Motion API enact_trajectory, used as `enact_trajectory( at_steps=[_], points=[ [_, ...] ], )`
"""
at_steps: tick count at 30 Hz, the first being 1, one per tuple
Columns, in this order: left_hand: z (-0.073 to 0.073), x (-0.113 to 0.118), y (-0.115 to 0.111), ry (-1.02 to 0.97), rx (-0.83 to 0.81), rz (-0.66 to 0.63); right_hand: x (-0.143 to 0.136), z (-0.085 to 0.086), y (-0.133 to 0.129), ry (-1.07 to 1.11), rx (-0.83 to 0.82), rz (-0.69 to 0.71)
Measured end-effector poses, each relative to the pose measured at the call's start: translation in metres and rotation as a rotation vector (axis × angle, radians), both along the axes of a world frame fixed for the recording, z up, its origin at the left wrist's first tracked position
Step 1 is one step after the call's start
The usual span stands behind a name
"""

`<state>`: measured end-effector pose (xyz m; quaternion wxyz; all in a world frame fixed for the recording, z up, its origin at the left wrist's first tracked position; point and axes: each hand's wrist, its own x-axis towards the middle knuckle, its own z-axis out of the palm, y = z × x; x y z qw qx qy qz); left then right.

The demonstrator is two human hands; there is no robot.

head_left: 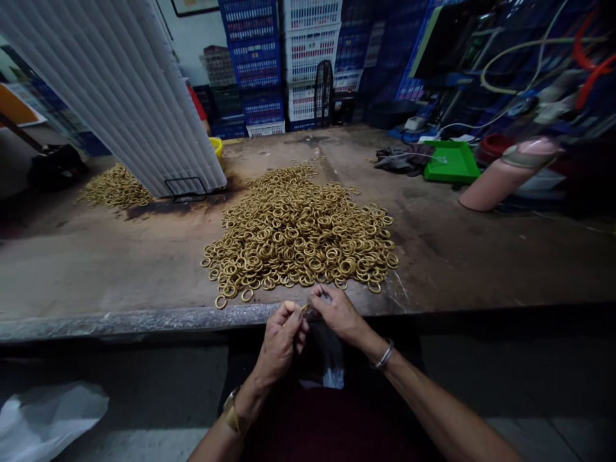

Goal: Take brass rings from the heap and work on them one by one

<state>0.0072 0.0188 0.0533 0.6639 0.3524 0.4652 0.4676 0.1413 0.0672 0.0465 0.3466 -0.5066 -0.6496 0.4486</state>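
At the near edge of the table, my left hand (280,340) pinches a small brass-coloured ring (305,308) between thumb and fingertips. My right hand (341,314) meets it from the other side, its thumb and forefinger closed at the same ring. A small greyish thing shows beneath the right fingertips, too blurred to make out. Just beyond both hands spreads a large heap of similar golden rings (308,234), with a few loose ones along its front.
A wooden table (129,256) carries a tall ribbed white stack (139,96) beside a smaller ring pile (115,187). To the right are a green tray (452,162), a dark cloth (404,160) and a pink cylinder (505,173). Crates (312,45) stand behind. A white bag (52,417) lies lower left.
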Motion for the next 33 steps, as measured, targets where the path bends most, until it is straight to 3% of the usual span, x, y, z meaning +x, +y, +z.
enact_trajectory(
  at_steps=[4,8,15,19,24,28,33],
  points=[
    [0.001,-0.001,0.001,-0.006,0.008,0.034,0.001,-0.001,-0.008,-0.238,0.183,0.131],
    [0.000,-0.002,0.001,0.026,0.027,0.055,-0.001,-0.001,-0.015,-0.402,0.262,0.227],
    [0.003,-0.008,-0.004,0.083,0.097,0.078,-0.002,0.005,-0.011,-0.496,0.227,0.303],
    [0.004,-0.014,-0.013,-0.035,0.066,0.076,-0.004,0.005,-0.006,-0.660,0.195,0.293],
    [0.007,-0.027,-0.018,-0.314,-0.017,0.174,-0.037,0.002,0.001,-0.624,0.306,0.284],
    [0.009,-0.050,-0.020,-0.347,-0.039,0.309,-0.079,0.001,0.010,-0.561,0.371,0.357],
    [0.008,-0.079,-0.026,-0.379,-0.003,0.411,-0.113,0.000,0.016,-0.752,0.353,0.347]
  ],
)
